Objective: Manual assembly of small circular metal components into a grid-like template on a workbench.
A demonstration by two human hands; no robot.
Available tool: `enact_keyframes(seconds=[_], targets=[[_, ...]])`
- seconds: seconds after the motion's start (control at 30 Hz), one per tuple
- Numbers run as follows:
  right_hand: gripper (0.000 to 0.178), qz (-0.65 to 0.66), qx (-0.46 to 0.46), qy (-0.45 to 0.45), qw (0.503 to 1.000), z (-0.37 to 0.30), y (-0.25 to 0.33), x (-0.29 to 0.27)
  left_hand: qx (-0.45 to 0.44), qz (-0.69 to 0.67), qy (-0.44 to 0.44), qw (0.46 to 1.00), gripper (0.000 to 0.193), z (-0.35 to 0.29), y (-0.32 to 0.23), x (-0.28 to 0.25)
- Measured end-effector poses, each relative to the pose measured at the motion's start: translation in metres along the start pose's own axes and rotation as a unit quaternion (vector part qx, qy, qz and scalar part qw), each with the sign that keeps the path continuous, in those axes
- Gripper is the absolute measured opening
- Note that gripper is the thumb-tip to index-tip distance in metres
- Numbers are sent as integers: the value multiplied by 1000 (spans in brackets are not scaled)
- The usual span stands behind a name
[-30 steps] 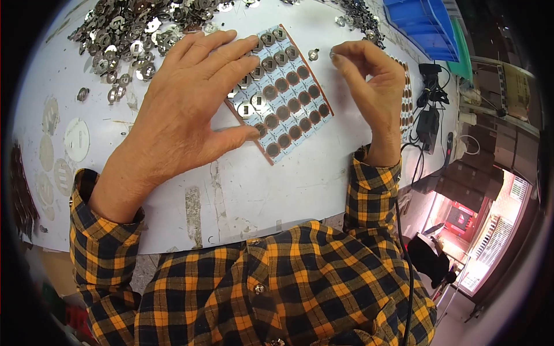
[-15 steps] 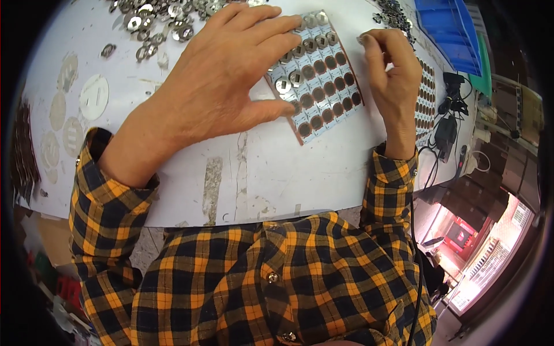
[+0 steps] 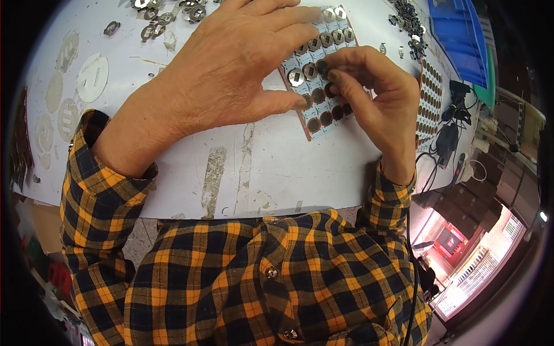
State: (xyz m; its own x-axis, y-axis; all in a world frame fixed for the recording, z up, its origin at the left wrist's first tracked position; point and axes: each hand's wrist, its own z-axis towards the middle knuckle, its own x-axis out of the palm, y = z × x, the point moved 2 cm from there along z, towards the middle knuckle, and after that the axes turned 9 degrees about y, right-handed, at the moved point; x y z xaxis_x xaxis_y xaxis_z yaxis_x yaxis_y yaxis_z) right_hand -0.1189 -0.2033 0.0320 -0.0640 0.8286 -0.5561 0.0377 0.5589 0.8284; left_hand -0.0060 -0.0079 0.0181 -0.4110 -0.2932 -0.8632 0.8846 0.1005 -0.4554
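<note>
A panel of small circuit boards (image 3: 309, 127) lies on the table in front of me, with rows of dark round pads. Round metal clips (image 3: 310, 71) sit on its far rows and on the first spots of a middle row. My left hand (image 3: 225, 69) is spread open over the panel's left side, its thumb at the left edge and its fingers across the far rows. Over the middle row, my right hand (image 3: 375, 86) pinches thumb and forefinger together beside the last clip. Whatever is between those fingertips is too small and hidden to make out.
Loose metal clips (image 3: 154, 29) are scattered at the far left. Small dark parts (image 3: 407, 26) lie in a heap at the far right, by a blue bin (image 3: 459, 43). A second panel (image 3: 429, 98) and a black power adapter (image 3: 447, 135) are at the right edge.
My right hand has moved left from beside the panel to over its middle row. The view has shifted slightly; my left hand stays spread over the panel.
</note>
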Motion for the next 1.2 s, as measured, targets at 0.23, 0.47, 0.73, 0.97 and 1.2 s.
enact_keyframes(seconds=[0.23,0.47,0.73,0.97,1.2], targets=[[17,-20,-31,41,998,7,-1,2,110,138,-181,967,73,0,25,35],[16,-2,20,-11,1000,0,-7,0,-25,7,3,1000,74,5,-4,5],[17,-15,-15,25,999,2,-20,-8,100,87,-171,976,75,14,8,22],[20,-1,-46,66,997,7,-21,-6,-69,26,-31,997,79,1,-12,16],[25,-171,-47,-66,982,-1,-44,-70,-68,37,-24,997,79,-1,-13,17]])
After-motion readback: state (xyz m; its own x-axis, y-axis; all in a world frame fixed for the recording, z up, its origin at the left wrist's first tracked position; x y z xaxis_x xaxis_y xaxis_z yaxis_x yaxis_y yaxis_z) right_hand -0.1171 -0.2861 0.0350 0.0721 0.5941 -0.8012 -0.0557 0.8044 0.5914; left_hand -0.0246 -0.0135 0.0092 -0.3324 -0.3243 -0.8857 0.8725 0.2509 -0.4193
